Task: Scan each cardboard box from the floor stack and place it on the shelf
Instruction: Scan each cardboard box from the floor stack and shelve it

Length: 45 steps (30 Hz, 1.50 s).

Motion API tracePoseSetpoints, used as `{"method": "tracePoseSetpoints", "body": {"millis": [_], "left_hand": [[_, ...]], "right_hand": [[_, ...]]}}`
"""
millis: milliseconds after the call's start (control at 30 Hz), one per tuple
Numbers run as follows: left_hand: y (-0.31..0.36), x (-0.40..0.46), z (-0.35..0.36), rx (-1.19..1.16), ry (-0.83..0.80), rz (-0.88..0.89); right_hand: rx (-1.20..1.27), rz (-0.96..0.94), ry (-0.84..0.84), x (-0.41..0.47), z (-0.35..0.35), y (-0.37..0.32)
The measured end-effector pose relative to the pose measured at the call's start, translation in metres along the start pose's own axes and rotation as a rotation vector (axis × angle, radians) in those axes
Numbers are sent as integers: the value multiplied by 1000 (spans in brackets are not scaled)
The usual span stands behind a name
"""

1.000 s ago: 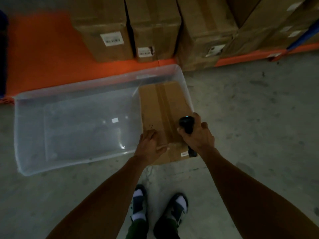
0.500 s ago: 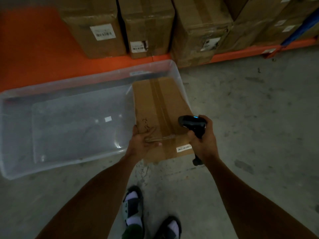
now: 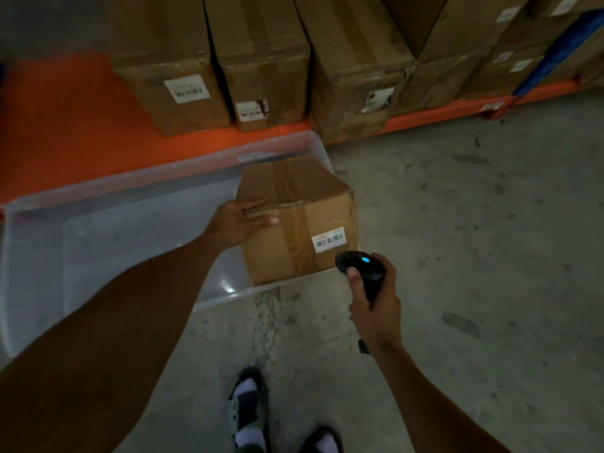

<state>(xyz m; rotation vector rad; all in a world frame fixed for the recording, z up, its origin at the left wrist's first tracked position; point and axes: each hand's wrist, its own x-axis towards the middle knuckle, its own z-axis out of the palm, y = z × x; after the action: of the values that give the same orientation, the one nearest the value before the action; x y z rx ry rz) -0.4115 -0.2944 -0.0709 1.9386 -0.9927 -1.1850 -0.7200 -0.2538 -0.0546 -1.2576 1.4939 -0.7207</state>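
Observation:
A brown cardboard box [image 3: 304,204] sits tilted at the right end of a clear plastic bin [image 3: 108,230], its near side raised toward me. A white barcode label [image 3: 328,239] shows on that near side. My left hand [image 3: 240,220] grips the box's top left edge, fingers over the top. My right hand [image 3: 372,295] holds a black handheld scanner [image 3: 359,269] with a blue light lit, just below and right of the label. The orange shelf [image 3: 65,125] lies beyond the bin.
Several large cardboard boxes [image 3: 261,60] with barcode labels stand in a row on the orange shelf. A blue upright [image 3: 555,53] rises at the far right. Grey concrete floor [image 3: 474,223] spreads to the right; my feet [image 3: 251,413] stand below the bin.
My left hand has tipped the box up, turning its labelled side toward me. My right hand has pulled the scanner back off the box top, down and to the right.

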Motion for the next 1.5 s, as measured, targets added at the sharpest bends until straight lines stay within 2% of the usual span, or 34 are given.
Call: {"method": "tracePoseSetpoints", "body": {"millis": [267,567,1067,1300,1500], "left_hand": [[2,1,-3,41,-20,-23],[5,6,-12,21,-38,-57],[-6,4,-19,37,-42,-36],[-24,-6,-73,86,36,-38],[-57,-38,-94,120,72,-23]], "right_hand": [[-53,-144,-28,19,23,-12],[-147,-190,17,23,20,-11],[-104,-199,13,15,27,-15],[-105,-154,95,12,41,-15],[-128,-115,98,14,65,-18]]}}
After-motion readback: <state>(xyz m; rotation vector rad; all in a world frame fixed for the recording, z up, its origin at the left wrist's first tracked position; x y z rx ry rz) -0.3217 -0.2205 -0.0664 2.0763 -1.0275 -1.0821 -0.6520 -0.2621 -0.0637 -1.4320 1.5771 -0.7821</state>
